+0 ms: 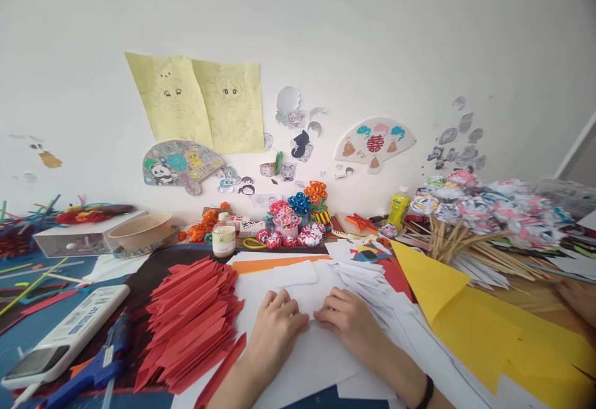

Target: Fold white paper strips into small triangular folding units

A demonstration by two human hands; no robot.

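My left hand and my right hand rest close together on white paper in the middle of the table. The fingers of both are bent and pressed together on the paper's upper edge, their tips a little apart. Left of my left hand lies a big pile of folded red paper strips. Folded white strips lie just beyond my right hand. A smaller folded white piece lies above my fingers, near an orange sheet.
A blue glue gun and a white power strip are at the left. Yellow sheets spread at the right, before paper flowers on sticks. A bottle stands behind. Another person's hand shows at the right edge.
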